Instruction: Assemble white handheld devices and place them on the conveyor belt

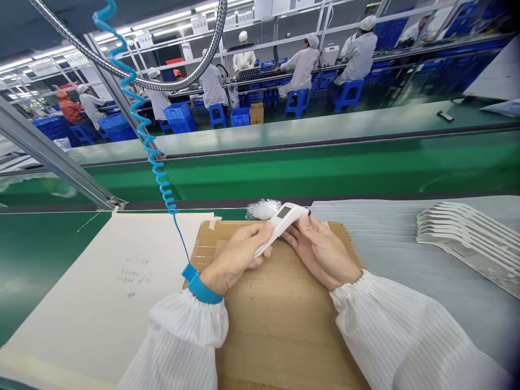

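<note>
Both hands hold a white infrared thermometer (286, 215) with a small grey display, tilted above a sheet of brown cardboard (288, 330). My left hand (239, 250) grips its lower handle, thumb on top. At the upper end, beside a dark tip, the fingers and thumb of my right hand (319, 246) close around the head. A blue wrist strap (203, 288) circles my left wrist. Just behind the thermometer lies a crumpled clear plastic bag (262, 209).
Several white plastic shells (467, 238) are stacked on grey foam sheeting (382, 244) at right. White paper (81, 309) covers the left side. A blue coiled cord (148, 141) hangs down to the strap. Beyond the green conveyor belt (284, 168), people sit working at another line.
</note>
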A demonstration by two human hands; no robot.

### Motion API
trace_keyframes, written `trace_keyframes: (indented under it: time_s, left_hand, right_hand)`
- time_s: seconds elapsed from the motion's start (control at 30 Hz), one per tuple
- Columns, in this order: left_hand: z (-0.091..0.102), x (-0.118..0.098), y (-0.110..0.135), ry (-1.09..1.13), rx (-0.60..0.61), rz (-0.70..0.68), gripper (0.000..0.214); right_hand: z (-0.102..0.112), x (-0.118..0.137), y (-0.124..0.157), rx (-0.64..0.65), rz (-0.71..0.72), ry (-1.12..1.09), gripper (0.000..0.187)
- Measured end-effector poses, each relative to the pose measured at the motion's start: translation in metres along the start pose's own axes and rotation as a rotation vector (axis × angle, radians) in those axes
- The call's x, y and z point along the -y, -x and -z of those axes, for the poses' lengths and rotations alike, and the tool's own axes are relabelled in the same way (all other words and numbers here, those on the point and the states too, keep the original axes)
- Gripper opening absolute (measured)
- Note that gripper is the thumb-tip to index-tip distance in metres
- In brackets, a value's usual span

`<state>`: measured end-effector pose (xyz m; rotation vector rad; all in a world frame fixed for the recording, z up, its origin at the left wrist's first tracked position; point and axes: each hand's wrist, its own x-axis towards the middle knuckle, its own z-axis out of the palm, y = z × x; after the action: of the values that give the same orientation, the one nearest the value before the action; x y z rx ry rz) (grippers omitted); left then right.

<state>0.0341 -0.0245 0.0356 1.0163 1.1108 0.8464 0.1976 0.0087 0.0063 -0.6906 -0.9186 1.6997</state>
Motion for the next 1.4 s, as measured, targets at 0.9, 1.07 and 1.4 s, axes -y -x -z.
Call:
trace_keyframes:
  time_s: [0.9,1.07,1.4]
  left_hand:
    - [-0.003,0.006,0.001,0.217,0.189,0.019,0.054]
    - [-0.015,0.003,0.000,0.092,0.023,0.029,0.056]
    - [0.002,0.012,-0.008,0.278,0.284,0.059,0.057]
  right_hand:
    - [-0.006,-0.010,0.013,0.081,0.137,0.353,0.042]
    - [-0.005,-0.016,0.013,-0.004,0.161,0.324,0.042]
    - [-0.007,-0.012,0.012,-0.030,0.207,0.398,0.037]
